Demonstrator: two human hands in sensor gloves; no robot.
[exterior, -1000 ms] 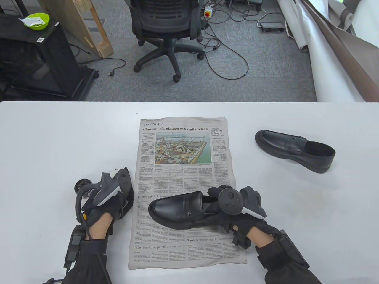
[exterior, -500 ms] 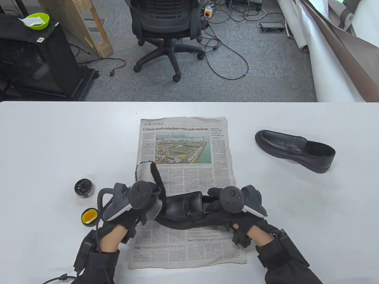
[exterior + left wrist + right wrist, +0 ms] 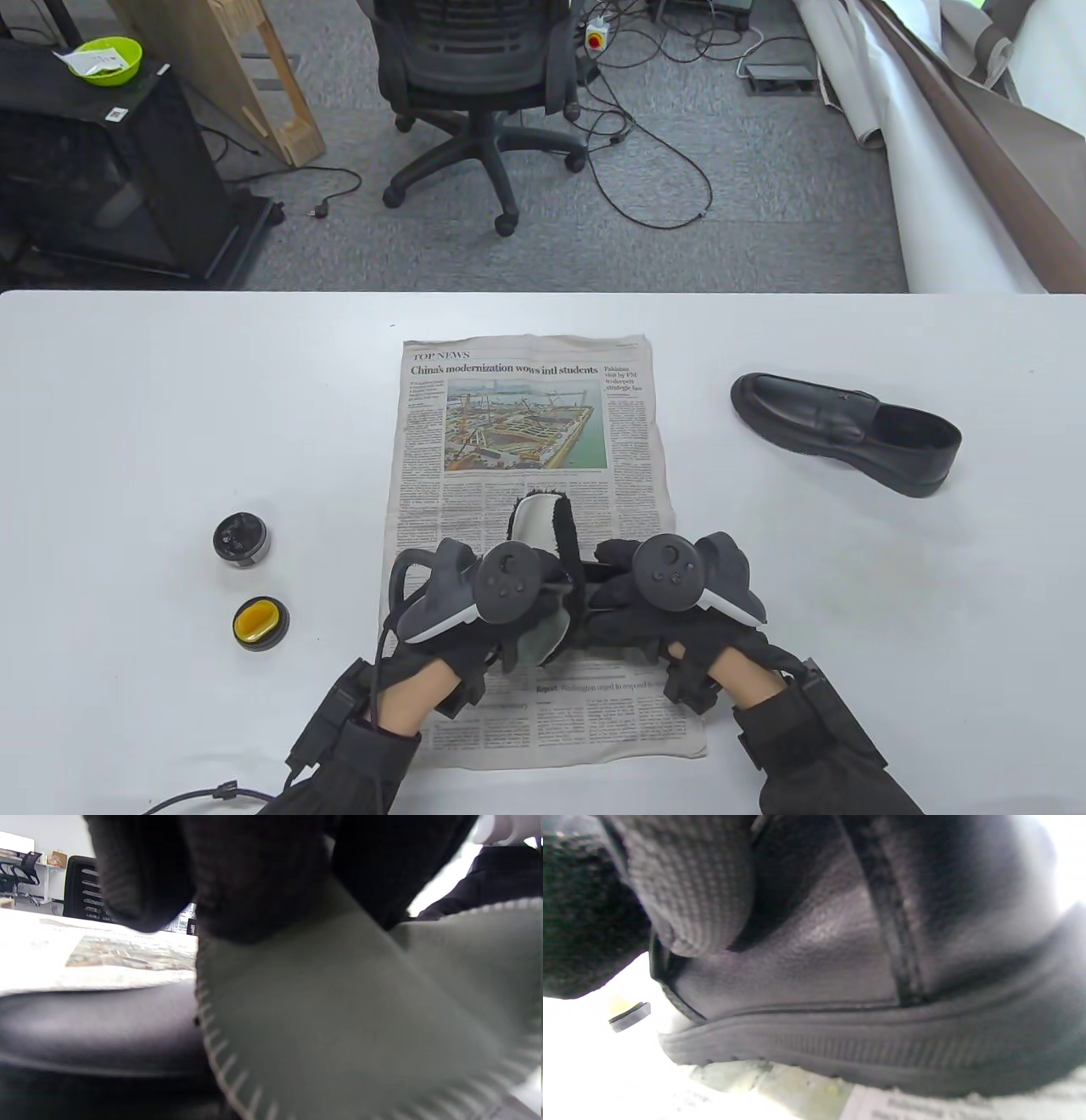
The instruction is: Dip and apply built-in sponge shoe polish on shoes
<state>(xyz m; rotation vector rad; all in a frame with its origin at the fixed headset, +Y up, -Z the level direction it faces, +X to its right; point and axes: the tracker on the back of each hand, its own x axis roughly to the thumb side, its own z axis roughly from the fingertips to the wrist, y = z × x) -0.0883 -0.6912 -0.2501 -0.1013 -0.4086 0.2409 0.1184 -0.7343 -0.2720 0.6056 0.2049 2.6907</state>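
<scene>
A black loafer (image 3: 840, 984) lies on the newspaper (image 3: 526, 407), almost wholly hidden under both hands in the table view. My left hand (image 3: 509, 624) grips a grey-green cloth (image 3: 539, 522) with a black fleecy edge and presses it onto the shoe's upper (image 3: 97, 1027); the cloth (image 3: 339, 1018) fills the left wrist view under my fingers (image 3: 254, 878). My right hand (image 3: 649, 607) holds the shoe at its heel end, fingers (image 3: 691, 891) on the leather. An open black polish tin (image 3: 241, 539) and its lid with a yellow sponge (image 3: 259, 622) sit left of the paper.
A second black loafer (image 3: 844, 431) lies on the white table (image 3: 170, 407) at the right, toe pointing left. An office chair (image 3: 475, 76) and cables are on the floor beyond the table's far edge.
My left hand has come from beside the tin at the left, onto the shoe's toe, then rightward along the shoe with the cloth. The right hand and shoe have stayed put.
</scene>
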